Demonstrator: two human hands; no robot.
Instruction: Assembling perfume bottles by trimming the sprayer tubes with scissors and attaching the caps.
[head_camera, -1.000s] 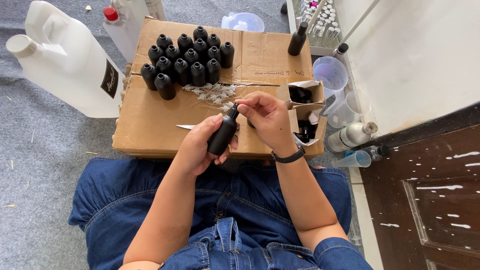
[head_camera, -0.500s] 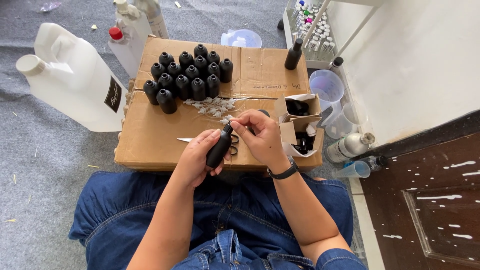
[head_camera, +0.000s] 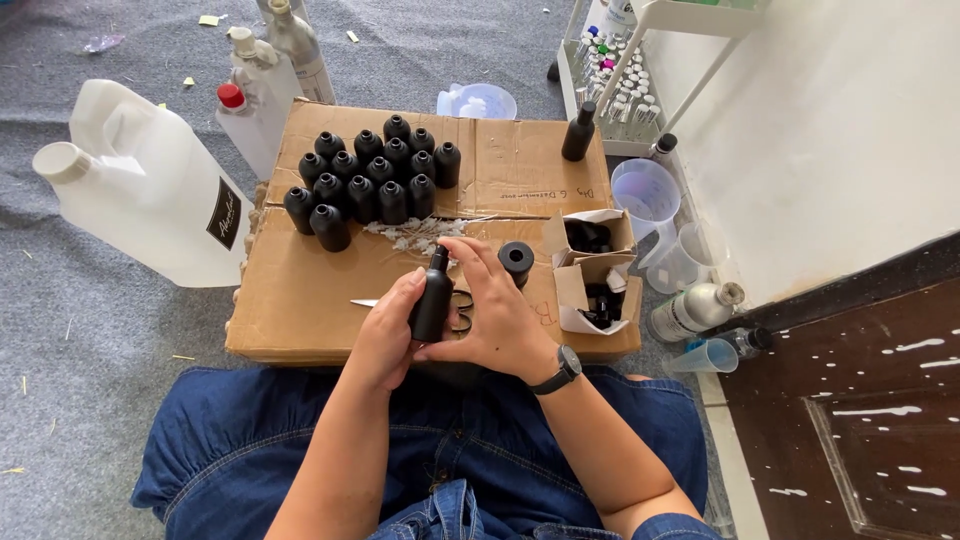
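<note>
My left hand (head_camera: 383, 338) grips a small black bottle (head_camera: 432, 298) and holds it nearly upright over the near part of a flat cardboard box (head_camera: 500, 165). The bottle's neck is uncapped. My right hand (head_camera: 498, 318) cups the bottle from the right, thumb at its base and fingers reaching past its neck. A short black cylinder (head_camera: 516, 258) stands on the cardboard just beyond my right fingers. Scissors (head_camera: 364, 302) lie under my hands, with only a blade tip and a handle loop showing.
Several capped black bottles (head_camera: 370, 180) cluster on the far left of the cardboard, with pale dried bits (head_camera: 420, 235) before them. A big white jug (head_camera: 150, 190) lies left. An open small white box (head_camera: 592, 270), clear measuring cups (head_camera: 645, 190), a metal bottle (head_camera: 690, 310) and a vial rack (head_camera: 610, 80) stand right.
The bottle has gone from tilted to nearly upright. My right hand left the bottle's top and now cups its side. The black cylinder has come into sight on the cardboard.
</note>
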